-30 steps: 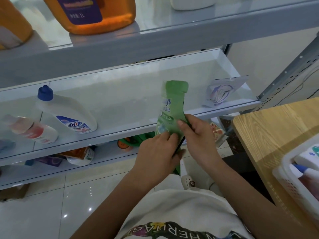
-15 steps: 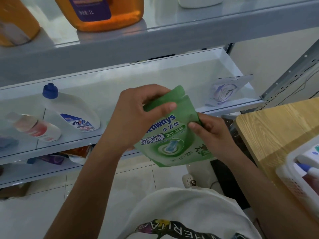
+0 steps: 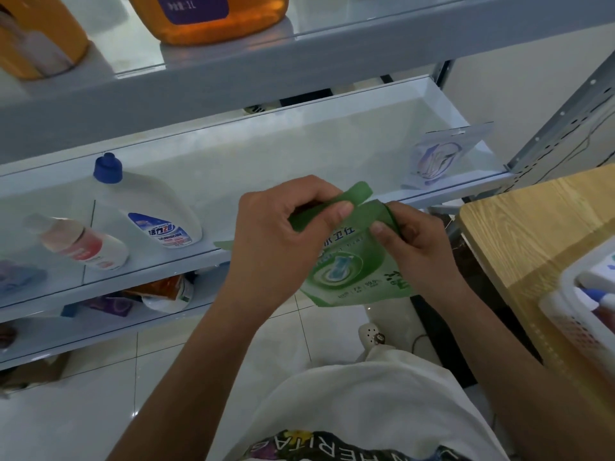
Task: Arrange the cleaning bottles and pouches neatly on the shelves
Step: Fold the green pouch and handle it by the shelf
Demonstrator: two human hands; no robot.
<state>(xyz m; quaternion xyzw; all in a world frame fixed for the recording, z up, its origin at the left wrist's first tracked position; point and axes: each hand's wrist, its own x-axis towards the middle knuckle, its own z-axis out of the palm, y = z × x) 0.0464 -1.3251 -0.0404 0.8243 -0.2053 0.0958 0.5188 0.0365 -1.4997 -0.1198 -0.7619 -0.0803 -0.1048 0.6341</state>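
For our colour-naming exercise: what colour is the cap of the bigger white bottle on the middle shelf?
The cap is dark blue, clearest in the head view.

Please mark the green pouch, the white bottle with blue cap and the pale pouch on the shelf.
green pouch (image 3: 357, 274): head view, lower half of its printed front.
white bottle with blue cap (image 3: 146, 201): head view, white body above the label.
pale pouch (image 3: 436, 158): head view, middle of its front.

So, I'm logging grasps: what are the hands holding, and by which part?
Both hold the green pouch: the left hand pinches its folded-over top strip, and the right hand pinches its upper right edge.
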